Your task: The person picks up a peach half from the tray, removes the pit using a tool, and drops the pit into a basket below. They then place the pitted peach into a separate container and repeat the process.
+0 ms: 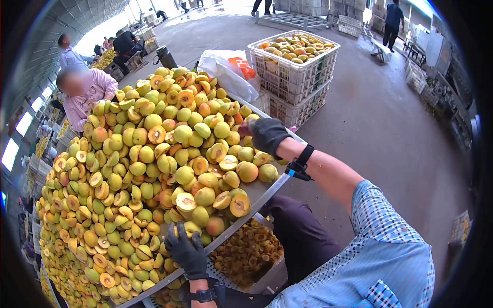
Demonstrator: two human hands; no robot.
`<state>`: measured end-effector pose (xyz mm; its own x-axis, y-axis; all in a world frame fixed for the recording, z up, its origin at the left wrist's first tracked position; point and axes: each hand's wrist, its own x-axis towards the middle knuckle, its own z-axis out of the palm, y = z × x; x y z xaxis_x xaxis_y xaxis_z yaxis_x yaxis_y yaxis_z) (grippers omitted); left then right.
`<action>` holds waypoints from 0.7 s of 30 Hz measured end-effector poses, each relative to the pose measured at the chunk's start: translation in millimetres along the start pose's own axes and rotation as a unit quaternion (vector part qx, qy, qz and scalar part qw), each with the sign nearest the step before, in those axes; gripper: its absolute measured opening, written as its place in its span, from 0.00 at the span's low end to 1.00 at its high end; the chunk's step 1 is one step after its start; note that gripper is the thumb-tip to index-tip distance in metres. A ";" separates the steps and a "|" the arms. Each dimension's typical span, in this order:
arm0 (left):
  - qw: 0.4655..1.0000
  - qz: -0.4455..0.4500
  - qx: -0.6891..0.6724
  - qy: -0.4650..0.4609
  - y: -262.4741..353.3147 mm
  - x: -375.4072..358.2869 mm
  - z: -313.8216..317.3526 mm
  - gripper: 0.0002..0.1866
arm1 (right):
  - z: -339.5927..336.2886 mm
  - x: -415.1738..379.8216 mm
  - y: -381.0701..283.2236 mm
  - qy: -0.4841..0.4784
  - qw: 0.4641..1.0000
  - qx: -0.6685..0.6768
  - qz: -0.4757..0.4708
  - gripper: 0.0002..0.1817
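Note:
A large heap of halved yellow-green fruit (154,154) covers a table with a metal rim (257,204). My left hand (186,250), in a dark glove, rests at the heap's near edge with its fingers spread around a yellow fruit half. At the right edge of the heap is my right hand (267,134), also gloved, with its fingers curled; a small dark reddish thing shows at the fingertips, too unclear to name. Below the rim, between my arms, sits a crate of darker fruit pieces (249,251).
Stacked white crates (292,77) full of fruit halves stand beyond the table, beside a white plastic bag (226,72) and a dark flask (165,57). A person in pink (87,95) leans at the heap's far left. Other people are farther back.

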<state>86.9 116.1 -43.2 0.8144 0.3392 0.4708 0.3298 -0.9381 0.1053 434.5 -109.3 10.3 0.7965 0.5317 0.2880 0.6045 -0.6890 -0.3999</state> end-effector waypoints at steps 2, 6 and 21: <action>1.000 0.001 -0.004 -0.002 0.2 2.0 -1.2 0.26 | -5.9 24.8 31.0 0.018 0.996 -0.080 0.045 0.16; 1.000 -0.010 -0.001 -0.016 1.6 3.0 -0.4 0.26 | 13.5 68.7 69.2 -0.006 0.977 -0.214 0.024 0.16; 1.000 0.010 -0.005 0.019 1.2 0.5 3.4 0.24 | -6.0 -64.5 4.6 -0.187 0.973 0.024 -0.132 0.14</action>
<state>89.2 115.4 -45.8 0.8016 0.3183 0.5061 0.3090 -0.9452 0.1050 386.0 -149.7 -4.9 0.5465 0.8358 0.0530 0.7792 -0.4843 -0.3978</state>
